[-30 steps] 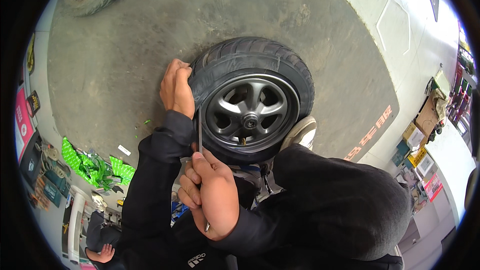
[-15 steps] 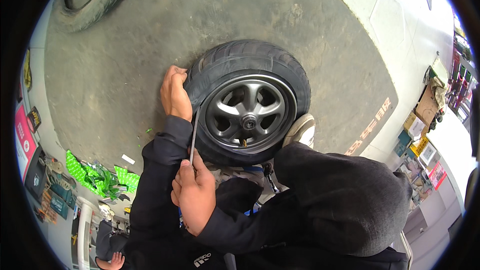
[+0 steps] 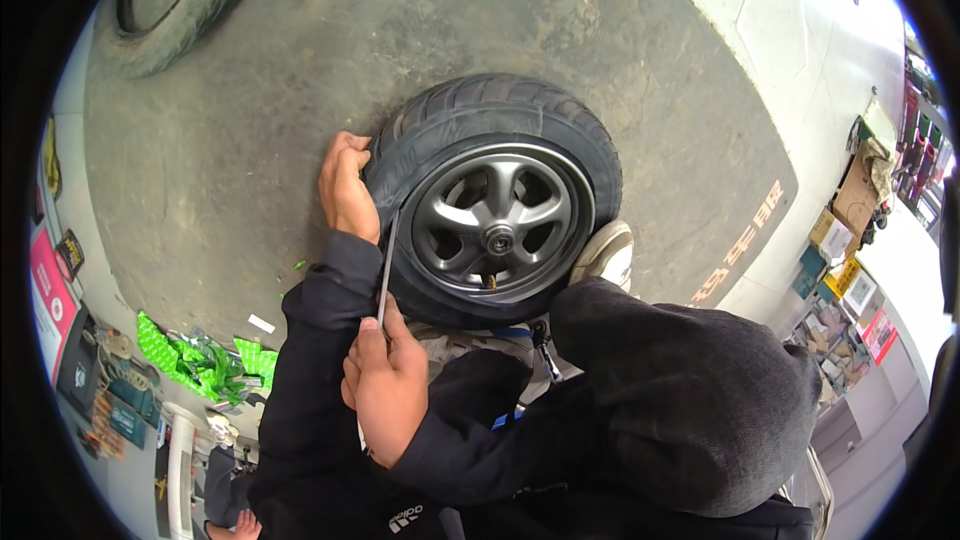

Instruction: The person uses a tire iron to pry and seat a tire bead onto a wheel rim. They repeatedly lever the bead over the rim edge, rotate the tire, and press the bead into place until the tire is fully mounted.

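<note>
A black tire [image 3: 455, 130] on a dark grey five-spoke wheel rim [image 3: 480, 205] lies flat before me. My left hand [image 3: 346, 190] is closed against the tire's left side, its fingers curled at the tread. Below it, my right hand [image 3: 388, 380] grips a thin metal tire lever [image 3: 387, 275]. The lever slants up along the left of the rim, and its tip reaches the line between tire bead and rim edge; how deep it sits is hidden. Near the bottom of the rim is a small yellowish valve stem [image 3: 490, 282]. My shoe [image 3: 603, 255] touches the tire's lower right.
Another tire [image 3: 185, 10] lies at the far left on the dark mat [image 3: 690, 140]. Green packaging [image 3: 200, 355] is on the floor at left, near a pink box [image 3: 52, 280]. Cardboard boxes [image 3: 830, 238] stand at right. Another person's hand [image 3: 240, 528] shows at lower left.
Both hands and the lever hold nearly the same place on the tire. The view has shifted slightly. The other person's hand at lower left sits a little lower and further right.
</note>
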